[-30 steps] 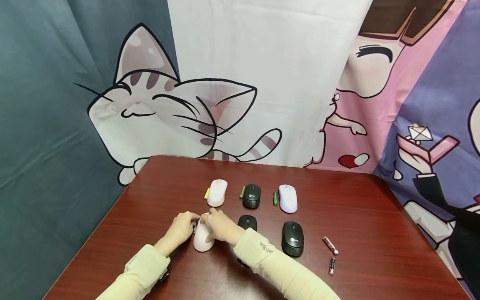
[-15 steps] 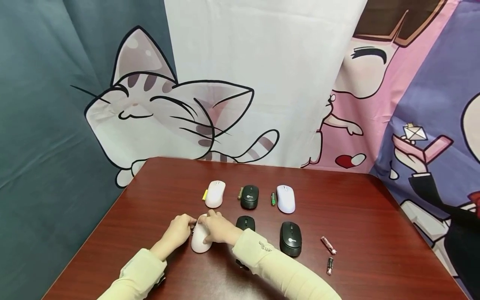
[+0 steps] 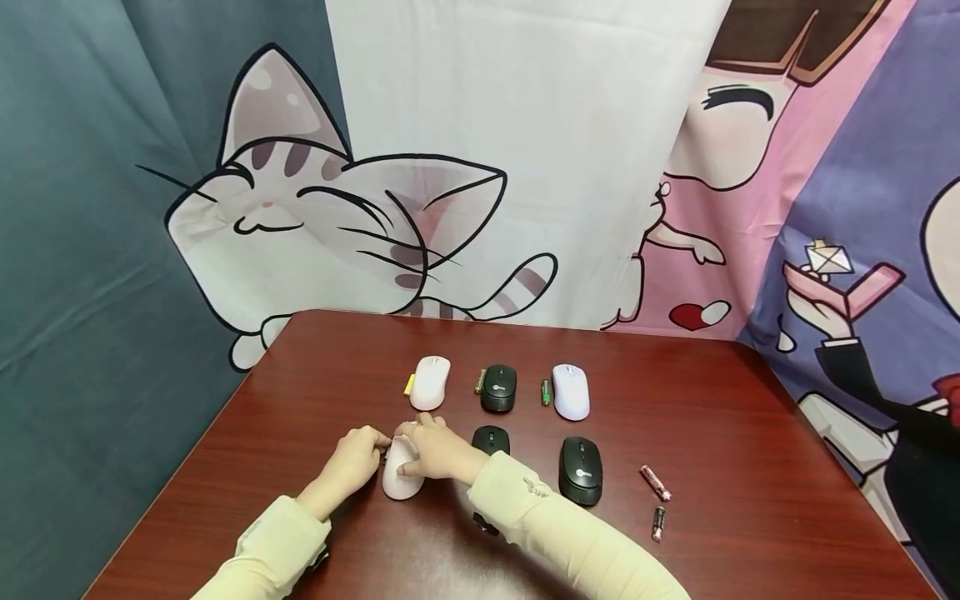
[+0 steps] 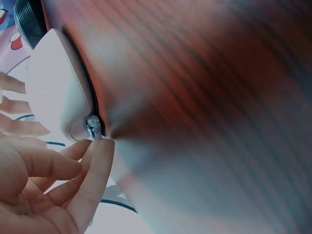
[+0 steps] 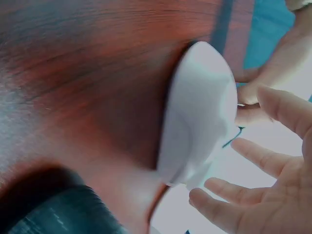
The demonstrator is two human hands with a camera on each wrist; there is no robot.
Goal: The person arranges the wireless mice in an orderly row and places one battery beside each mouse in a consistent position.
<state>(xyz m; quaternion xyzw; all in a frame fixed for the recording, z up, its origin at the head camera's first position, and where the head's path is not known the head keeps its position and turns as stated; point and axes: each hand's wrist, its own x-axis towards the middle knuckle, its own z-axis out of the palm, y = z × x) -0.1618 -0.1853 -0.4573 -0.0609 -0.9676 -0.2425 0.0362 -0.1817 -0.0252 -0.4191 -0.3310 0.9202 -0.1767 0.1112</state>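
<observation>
A white computer mouse rests on the table at the front left of the group. Over its top and right side is my right hand, fingers spread; the right wrist view has those fingers beside the mouse, with gaps between them and its shell. On the mouse's left side is my left hand. In the left wrist view, a fingertip of that hand touches the end of a small battery lying against the mouse's side. The thumb stays off the battery.
Behind stand a white mouse with a yellow battery, a black mouse with a battery, and another white mouse with a green battery. Black mice and loose batteries lie to the right.
The right thumb and fingers have shifted slightly on the white mouse. My left hand keeps its place beside it. The head view has moved a little.
</observation>
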